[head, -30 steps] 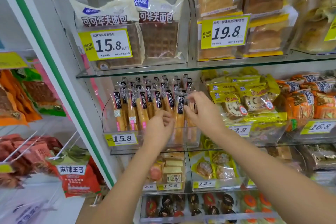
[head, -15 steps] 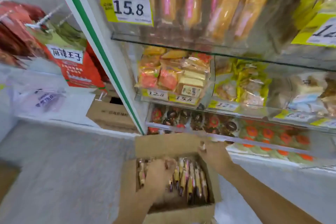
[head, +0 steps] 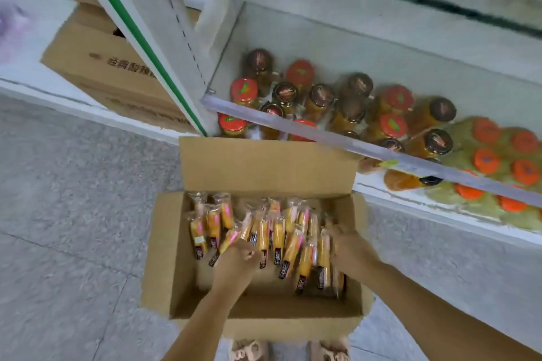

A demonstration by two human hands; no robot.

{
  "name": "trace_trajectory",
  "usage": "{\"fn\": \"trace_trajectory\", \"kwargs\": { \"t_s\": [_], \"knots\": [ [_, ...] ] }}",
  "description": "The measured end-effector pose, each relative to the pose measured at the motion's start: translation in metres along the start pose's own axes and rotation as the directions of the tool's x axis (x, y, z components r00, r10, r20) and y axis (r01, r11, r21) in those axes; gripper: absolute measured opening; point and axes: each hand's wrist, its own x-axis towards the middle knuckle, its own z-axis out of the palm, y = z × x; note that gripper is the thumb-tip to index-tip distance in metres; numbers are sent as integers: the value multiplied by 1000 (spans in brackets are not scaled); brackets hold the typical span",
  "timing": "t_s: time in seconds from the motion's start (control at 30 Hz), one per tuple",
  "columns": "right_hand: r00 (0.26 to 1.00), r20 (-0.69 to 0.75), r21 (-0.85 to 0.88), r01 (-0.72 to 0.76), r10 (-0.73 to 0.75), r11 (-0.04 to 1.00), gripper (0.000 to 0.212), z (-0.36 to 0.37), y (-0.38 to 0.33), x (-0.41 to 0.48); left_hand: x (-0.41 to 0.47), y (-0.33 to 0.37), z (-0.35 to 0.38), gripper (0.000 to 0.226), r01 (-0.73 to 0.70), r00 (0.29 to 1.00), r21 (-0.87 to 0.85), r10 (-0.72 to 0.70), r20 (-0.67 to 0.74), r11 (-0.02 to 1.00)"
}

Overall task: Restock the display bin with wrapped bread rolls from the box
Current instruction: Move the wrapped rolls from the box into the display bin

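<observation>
Since the earlier frame the right hand (head: 349, 246) has been lowered from the rim of the box (head: 170, 243) in among the wrapped bread rolls (head: 275, 231). Its grip cannot be told, the fingers being hidden. The left hand (head: 237, 258) is closed on roll ends. Long golden rolls, clear-wrapped with pink and black labels, are heaped in the box on the floor (head: 73, 214).

Jars with red lids (head: 244, 88) and dark lids (head: 322, 94) stand on the low shelf (head: 352, 47) in the upper middle. Orange tops (head: 487, 160) show at the right. A brown closed box (head: 96, 61) sits at the upper left, above the grey floor (head: 73, 214).
</observation>
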Motion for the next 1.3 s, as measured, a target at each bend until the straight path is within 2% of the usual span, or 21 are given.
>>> {"fn": "trace_trajectory", "kwargs": {
  "t_s": [0.07,0.13,0.27,0.4,0.53,0.67,0.73,0.8,0.93,1.07,1.13,1.23,1.3],
  "knots": [
    [996,70,-57,66,-62,996,42,28,13,34,34,-19,25,21,48,999,1,-48,13,999],
    [987,89,-100,143,-134,985,45,49,22,63,60,-35,53,27,81,995,-56,-78,59,995],
    [924,162,-237,378,-347,895,61,84,30,108,101,-50,105,30,-5,989,-51,12,146,999],
    [866,227,-336,499,-446,799,62,118,34,130,135,-52,148,39,-31,982,-102,49,182,994],
    [888,127,-503,442,-442,743,51,132,34,131,156,-49,185,40,-16,971,-76,34,235,997],
    [913,92,-608,368,-398,704,46,138,34,128,157,-40,206,27,54,963,25,-59,262,998],
    [922,90,-657,340,-377,673,49,139,35,130,154,-38,210,36,64,965,51,-75,253,997],
    [930,104,-685,324,-353,652,53,137,37,131,152,-39,209,42,95,963,26,-99,252,995],
    [946,176,-657,319,-273,683,33,127,41,128,146,-46,197,35,95,967,-28,-86,238,995],
    [956,239,-747,291,-168,597,29,115,46,114,132,-45,175,43,35,980,-65,-21,196,997],
    [967,232,-733,245,-106,635,33,106,48,105,120,-40,156,48,10,991,-103,4,135,995],
    [979,205,-664,156,-22,732,27,87,43,80,96,-31,121,27,16,1000,-246,-13,14,969],
    [984,164,-578,46,61,815,20,71,38,61,77,-21,92,19,16,997,-375,-46,-69,927]
  ]
}}
